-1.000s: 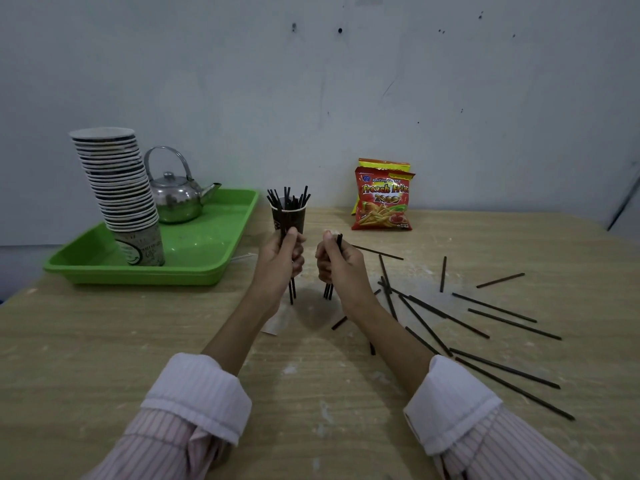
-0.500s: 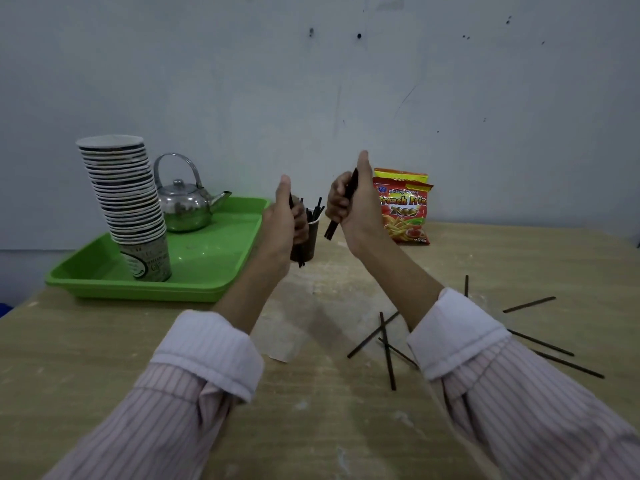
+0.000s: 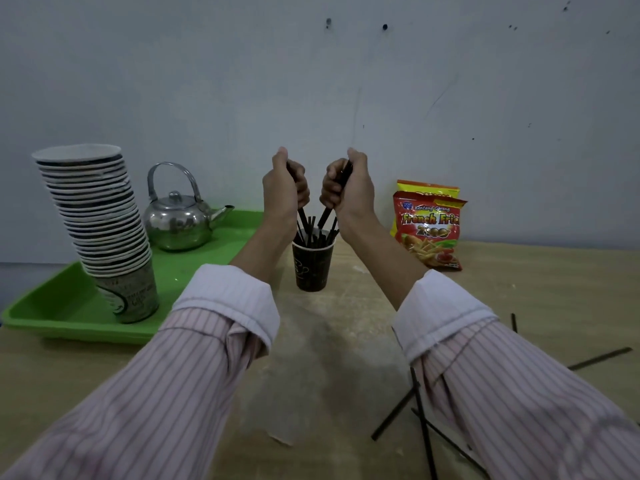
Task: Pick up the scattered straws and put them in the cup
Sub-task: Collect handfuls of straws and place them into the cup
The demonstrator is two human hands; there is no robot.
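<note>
Above the cup (image 3: 311, 268), left hand (image 3: 284, 188) and right hand (image 3: 346, 188) aim straws (image 3: 325, 214) down for dropping in. Each grip is closed on them.

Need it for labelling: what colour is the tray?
The tray is bright green, seen in the head view.

red snack bag (image 3: 429, 230) reading "Kentang Goreng", "French Fries"
</note>
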